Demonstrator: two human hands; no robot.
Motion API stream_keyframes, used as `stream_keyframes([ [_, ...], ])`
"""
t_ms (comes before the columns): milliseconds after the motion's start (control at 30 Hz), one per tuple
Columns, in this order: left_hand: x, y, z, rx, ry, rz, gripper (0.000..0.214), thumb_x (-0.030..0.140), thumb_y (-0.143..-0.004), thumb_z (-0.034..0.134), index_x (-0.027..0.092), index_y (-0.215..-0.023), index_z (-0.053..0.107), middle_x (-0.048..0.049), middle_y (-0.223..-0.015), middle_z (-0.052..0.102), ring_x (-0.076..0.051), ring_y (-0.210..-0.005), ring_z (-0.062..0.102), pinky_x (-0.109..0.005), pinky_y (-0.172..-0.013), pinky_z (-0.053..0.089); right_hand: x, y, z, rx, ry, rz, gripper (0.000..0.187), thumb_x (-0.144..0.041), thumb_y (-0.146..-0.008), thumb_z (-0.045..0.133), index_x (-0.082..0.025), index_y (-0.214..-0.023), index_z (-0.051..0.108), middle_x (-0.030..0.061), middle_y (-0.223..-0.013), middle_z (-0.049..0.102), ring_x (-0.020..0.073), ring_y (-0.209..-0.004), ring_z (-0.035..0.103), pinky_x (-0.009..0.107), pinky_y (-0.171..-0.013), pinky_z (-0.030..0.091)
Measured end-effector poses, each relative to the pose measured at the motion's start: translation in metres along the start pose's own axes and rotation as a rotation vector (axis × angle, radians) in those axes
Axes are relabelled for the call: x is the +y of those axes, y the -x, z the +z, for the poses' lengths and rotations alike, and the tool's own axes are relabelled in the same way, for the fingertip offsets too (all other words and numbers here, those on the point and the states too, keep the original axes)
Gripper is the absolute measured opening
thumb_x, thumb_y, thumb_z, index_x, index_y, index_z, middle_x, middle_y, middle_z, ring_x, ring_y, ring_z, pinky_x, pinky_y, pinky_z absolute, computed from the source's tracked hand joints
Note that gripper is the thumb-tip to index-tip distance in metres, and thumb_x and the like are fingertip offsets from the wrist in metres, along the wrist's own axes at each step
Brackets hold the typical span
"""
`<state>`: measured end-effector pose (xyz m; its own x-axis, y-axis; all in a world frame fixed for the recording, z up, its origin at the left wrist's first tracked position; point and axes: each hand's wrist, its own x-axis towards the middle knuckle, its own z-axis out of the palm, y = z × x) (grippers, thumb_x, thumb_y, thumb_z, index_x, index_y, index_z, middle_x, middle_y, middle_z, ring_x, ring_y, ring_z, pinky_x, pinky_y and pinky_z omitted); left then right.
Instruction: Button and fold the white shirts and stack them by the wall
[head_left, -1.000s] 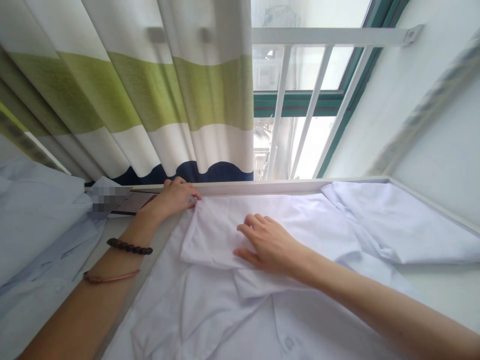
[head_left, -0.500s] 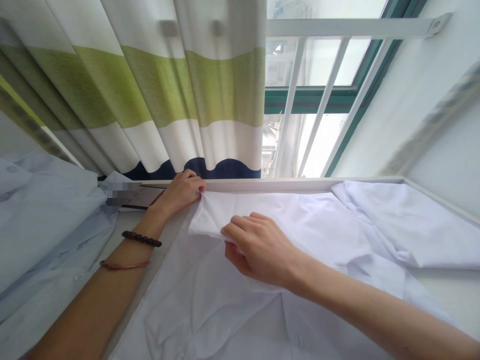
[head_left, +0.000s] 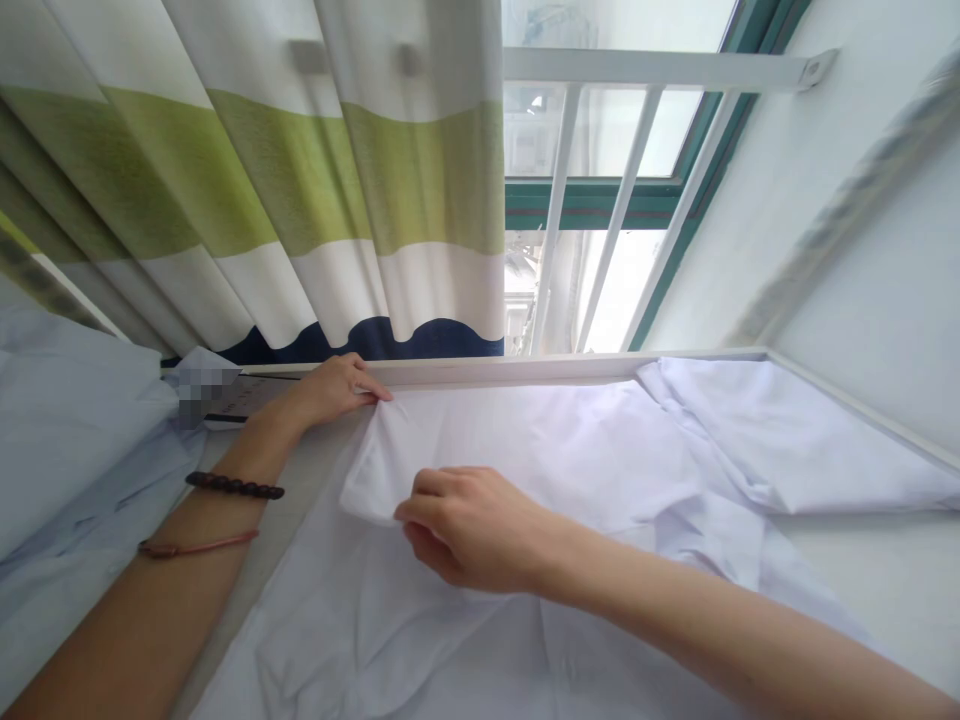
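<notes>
A white shirt [head_left: 570, 430] lies spread before me, wrinkled in its lower part, with its far edge along the raised board at the back. My left hand [head_left: 337, 388] is at its far left corner, the cloth pinched between thumb and fingertips. My right hand [head_left: 476, 525] is closed on the edge of a folded-over flap, nearer to me, and the cloth stretches taut between the two hands. The right fingertips are partly hidden behind the hand. At the right, a sleeve-like part [head_left: 787, 430] of white cloth lies flat and angled outward.
More white clothing [head_left: 67, 430] is heaped on the left. Beside it is a flat printed item [head_left: 240, 398], partly under my left wrist. A low white rim [head_left: 450, 372] runs along the back, below a striped curtain [head_left: 262, 180] and white window bars [head_left: 622, 200].
My right hand has drawn the flap's edge toward me and slightly left. My left hand's fingers have straightened somewhat at the corner. The whole view has shifted a little to the right.
</notes>
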<state>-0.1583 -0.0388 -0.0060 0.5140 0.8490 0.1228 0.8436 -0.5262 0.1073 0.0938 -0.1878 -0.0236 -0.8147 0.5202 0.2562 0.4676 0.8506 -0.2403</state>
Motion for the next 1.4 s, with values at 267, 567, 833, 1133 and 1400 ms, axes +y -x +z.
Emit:
stream_keyframes([
  [267, 0.022, 0.002, -0.007, -0.134, -0.125, 0.081, 0.032, 0.004, -0.073, 0.053, 0.02, -0.091, 0.074, -0.003, -0.101, 0.069, -0.02, -0.092, 0.053, -0.031, -0.088, 0.039, 0.001, 0.014, 0.014, -0.103, 0.035, 0.003, 0.025, -0.03, -0.087, 0.052, -0.016, -0.106, 0.062, 0.0081, -0.1, 0.06, 0.0187, -0.083, 0.055, 0.03, -0.072, 0.043],
  [567, 0.019, 0.011, -0.025, 0.083, 0.025, 0.031, 0.015, 0.021, -0.08, 0.056, 0.014, -0.081, 0.069, -0.0024, -0.085, 0.067, -0.016, -0.082, 0.055, -0.027, -0.08, 0.042, -0.008, 0.014, -0.01, 0.074, 0.077, 0.093, 0.019, -0.017, -0.09, 0.042, -0.015, -0.088, 0.06, 0.0047, -0.084, 0.059, 0.0145, -0.07, 0.051, 0.028, -0.067, 0.038],
  [833, 0.037, 0.003, -0.01, -0.111, -0.12, 0.102, 0.036, 0.001, -0.072, 0.041, 0.016, -0.079, 0.072, -0.004, -0.093, 0.07, -0.018, -0.091, 0.057, -0.033, -0.094, 0.04, -0.004, 0.023, -0.002, -0.139, -0.005, -0.051, 0.02, -0.025, -0.09, 0.048, -0.014, -0.1, 0.062, 0.0074, -0.096, 0.062, 0.0167, -0.082, 0.056, 0.027, -0.072, 0.044],
  [1133, 0.109, -0.006, 0.059, -0.126, -0.062, -0.099, 0.061, 0.052, -0.094, 0.026, 0.019, -0.144, 0.035, -0.0106, -0.151, 0.033, -0.028, -0.139, 0.027, -0.051, -0.113, 0.016, 0.073, 0.072, -0.047, 0.126, 0.121, 0.414, 0.035, -0.034, -0.096, 0.04, -0.016, -0.121, 0.058, 0.0124, -0.12, 0.06, 0.0234, -0.112, 0.055, 0.04, -0.097, 0.043],
  [1400, 0.094, 0.006, 0.071, -0.066, -0.116, -0.2, 0.06, 0.055, -0.094, 0.02, 0.028, -0.147, 0.03, -0.0019, -0.154, 0.025, -0.027, -0.142, 0.019, -0.053, -0.114, 0.007, 0.172, 0.127, -0.022, -0.088, 0.253, 0.775, 0.065, -0.056, -0.095, 0.018, -0.021, -0.149, 0.027, 0.0081, -0.156, 0.021, 0.0257, -0.143, 0.015, 0.044, -0.116, 0.013],
])
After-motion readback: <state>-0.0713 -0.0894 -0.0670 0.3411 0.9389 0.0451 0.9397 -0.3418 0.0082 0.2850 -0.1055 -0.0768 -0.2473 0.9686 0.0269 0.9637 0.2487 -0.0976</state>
